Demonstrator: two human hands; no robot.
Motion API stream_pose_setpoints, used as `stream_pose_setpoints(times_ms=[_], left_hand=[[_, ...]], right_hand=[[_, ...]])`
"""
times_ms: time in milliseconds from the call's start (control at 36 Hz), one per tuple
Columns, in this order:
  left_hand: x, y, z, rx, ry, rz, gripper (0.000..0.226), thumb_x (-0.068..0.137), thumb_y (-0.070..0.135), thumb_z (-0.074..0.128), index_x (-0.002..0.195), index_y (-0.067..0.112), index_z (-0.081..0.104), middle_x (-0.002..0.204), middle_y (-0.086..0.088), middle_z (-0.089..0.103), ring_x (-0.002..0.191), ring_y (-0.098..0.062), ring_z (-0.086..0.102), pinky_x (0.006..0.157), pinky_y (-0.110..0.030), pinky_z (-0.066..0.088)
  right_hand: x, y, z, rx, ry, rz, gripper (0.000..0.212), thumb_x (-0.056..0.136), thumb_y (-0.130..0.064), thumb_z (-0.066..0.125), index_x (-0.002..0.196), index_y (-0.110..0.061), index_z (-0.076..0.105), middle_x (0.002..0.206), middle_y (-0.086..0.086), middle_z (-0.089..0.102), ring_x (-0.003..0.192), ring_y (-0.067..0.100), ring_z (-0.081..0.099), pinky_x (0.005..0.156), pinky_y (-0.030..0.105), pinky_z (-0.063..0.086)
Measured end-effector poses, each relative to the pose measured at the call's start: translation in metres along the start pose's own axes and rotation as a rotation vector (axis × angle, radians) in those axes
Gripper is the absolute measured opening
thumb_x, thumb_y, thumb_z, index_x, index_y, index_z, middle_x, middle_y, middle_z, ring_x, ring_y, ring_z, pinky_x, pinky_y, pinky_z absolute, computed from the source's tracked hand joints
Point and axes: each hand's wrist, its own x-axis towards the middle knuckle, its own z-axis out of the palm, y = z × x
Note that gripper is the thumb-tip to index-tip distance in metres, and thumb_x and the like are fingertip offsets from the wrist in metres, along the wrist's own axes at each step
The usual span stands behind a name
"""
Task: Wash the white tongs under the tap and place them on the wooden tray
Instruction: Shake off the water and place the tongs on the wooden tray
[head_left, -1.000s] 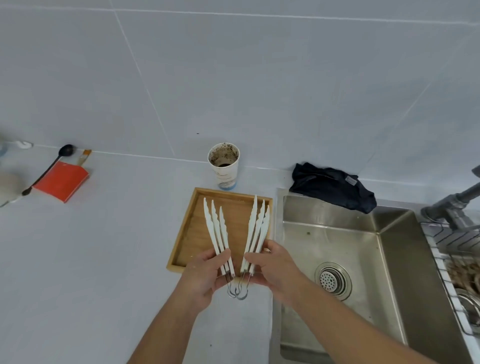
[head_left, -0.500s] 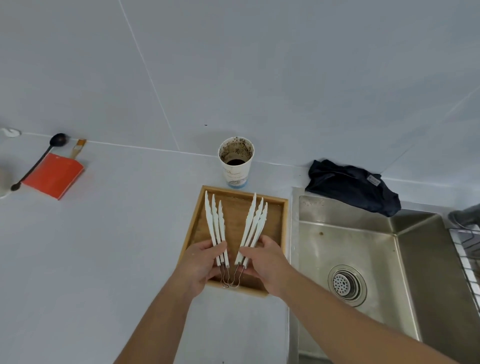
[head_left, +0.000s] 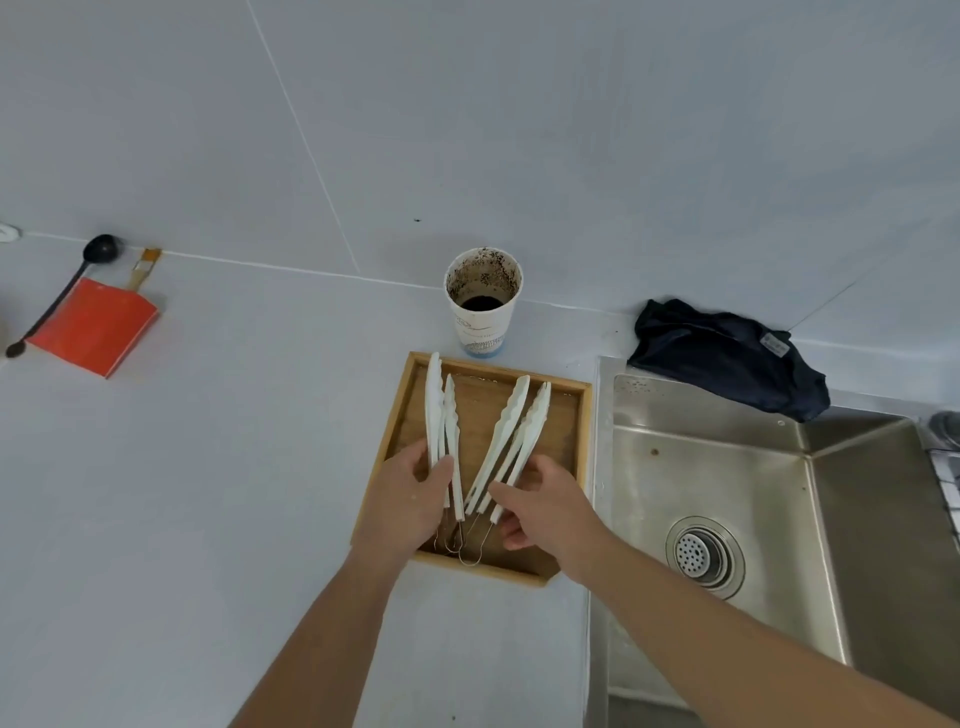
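Note:
Two pairs of white tongs lie over the wooden tray (head_left: 480, 408), tips pointing away from me and wire loops at the near end. My left hand (head_left: 410, 501) grips the left tongs (head_left: 435, 410) near their handle end. Thumb and fingers of my right hand (head_left: 548, 512) pinch the right tongs (head_left: 511, 431), which slant to the right. Both pairs sit low in the tray; whether they rest on its floor I cannot tell. The tap is out of view.
A dirty paper cup (head_left: 483, 301) stands just behind the tray. The steel sink (head_left: 727, 467) with its drain (head_left: 704, 553) lies right of the tray, a dark cloth (head_left: 727, 356) at its back corner. Far left lie a red packet (head_left: 93, 325) and a black spoon (head_left: 101, 249).
Both hands have carried the tongs forward and down from above the tray's near edge into the tray. The two pairs now spread a little further apart at the tips.

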Motion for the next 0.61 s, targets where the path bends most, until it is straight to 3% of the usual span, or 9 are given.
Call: stream_pose_setpoints(times_ms=[56, 139, 222, 278, 333, 361, 472, 556, 611], left_hand=[[-0.001, -0.001, 0.001, 0.044, 0.022, 0.007, 0.027, 0.103, 0.033, 0.048, 0.122, 0.022, 0.064, 0.085, 0.008, 0.067, 0.066, -0.009, 0.065, 0.05, -0.014, 0.05], [0.0, -0.003, 0.001, 0.156, 0.069, 0.044, 0.036, 0.105, 0.031, 0.043, 0.135, 0.018, 0.057, 0.096, 0.006, 0.066, 0.069, -0.005, 0.06, 0.054, -0.011, 0.042], [0.002, -0.003, -0.001, 0.16, 0.092, 0.061, 0.045, 0.104, 0.028, 0.045, 0.149, 0.025, 0.043, 0.121, 0.007, 0.066, 0.07, -0.002, 0.061, 0.05, -0.007, 0.044], [0.0, -0.001, -0.003, 0.146, 0.107, 0.069, 0.051, 0.104, 0.026, 0.049, 0.153, 0.025, 0.036, 0.133, 0.004, 0.062, 0.079, -0.001, 0.063, 0.063, -0.006, 0.05], [-0.001, 0.001, -0.003, 0.138, 0.119, 0.088, 0.051, 0.103, 0.022, 0.05, 0.153, 0.023, 0.037, 0.132, 0.0, 0.064, 0.094, -0.011, 0.066, 0.085, -0.024, 0.057], [-0.001, 0.001, -0.003, 0.136, 0.12, 0.086, 0.05, 0.103, 0.021, 0.05, 0.152, 0.023, 0.038, 0.13, -0.002, 0.066, 0.095, -0.014, 0.066, 0.088, -0.029, 0.057], [0.003, -0.004, -0.006, 0.122, 0.148, 0.048, 0.05, 0.103, 0.019, 0.051, 0.151, 0.021, 0.038, 0.128, -0.004, 0.065, 0.092, -0.01, 0.06, 0.075, -0.017, 0.05], [0.003, -0.003, -0.006, 0.113, 0.154, 0.027, 0.048, 0.102, 0.02, 0.053, 0.148, 0.023, 0.043, 0.131, -0.003, 0.064, 0.105, -0.02, 0.066, 0.086, -0.036, 0.06], [0.004, -0.004, -0.004, 0.129, 0.156, 0.043, 0.045, 0.1, 0.02, 0.056, 0.144, 0.022, 0.049, 0.133, -0.002, 0.063, 0.11, -0.02, 0.065, 0.092, -0.038, 0.059]], right_hand=[[0.0, 0.002, 0.0, 0.027, 0.001, -0.003, 0.056, 0.092, -0.016, 0.071, 0.141, -0.023, 0.046, 0.107, 0.007, 0.071, 0.079, 0.019, 0.073, 0.073, 0.039, 0.065], [-0.002, 0.006, 0.001, 0.056, 0.013, -0.022, 0.074, 0.091, -0.01, 0.07, 0.152, -0.029, 0.033, 0.104, 0.006, 0.071, 0.086, 0.02, 0.073, 0.073, 0.036, 0.064], [-0.003, 0.007, 0.002, 0.092, 0.023, -0.03, 0.085, 0.09, -0.006, 0.07, 0.156, -0.033, 0.023, 0.104, 0.007, 0.07, 0.091, 0.02, 0.072, 0.079, 0.037, 0.063], [-0.003, 0.007, 0.004, 0.127, 0.026, -0.022, 0.086, 0.09, -0.004, 0.07, 0.155, -0.034, 0.023, 0.105, 0.008, 0.069, 0.092, 0.021, 0.072, 0.08, 0.04, 0.063], [-0.002, 0.007, 0.006, 0.148, 0.034, -0.019, 0.086, 0.09, -0.003, 0.07, 0.155, -0.035, 0.024, 0.105, 0.008, 0.069, 0.092, 0.021, 0.072, 0.08, 0.042, 0.063], [-0.001, 0.007, 0.007, 0.152, 0.034, -0.018, 0.086, 0.09, -0.003, 0.07, 0.155, -0.036, 0.024, 0.105, 0.008, 0.069, 0.091, 0.021, 0.072, 0.08, 0.042, 0.063], [0.001, 0.01, 0.012, 0.148, 0.039, -0.019, 0.086, 0.09, -0.005, 0.07, 0.154, -0.037, 0.023, 0.108, 0.006, 0.069, 0.092, 0.021, 0.073, 0.08, 0.042, 0.063], [0.001, 0.01, 0.014, 0.154, 0.043, -0.032, 0.084, 0.091, -0.006, 0.07, 0.154, -0.036, 0.023, 0.108, 0.005, 0.069, 0.091, 0.018, 0.073, 0.076, 0.036, 0.064], [0.001, 0.009, 0.016, 0.151, 0.045, -0.035, 0.084, 0.091, -0.008, 0.07, 0.154, -0.036, 0.022, 0.109, 0.004, 0.069, 0.091, 0.017, 0.073, 0.076, 0.034, 0.064]])
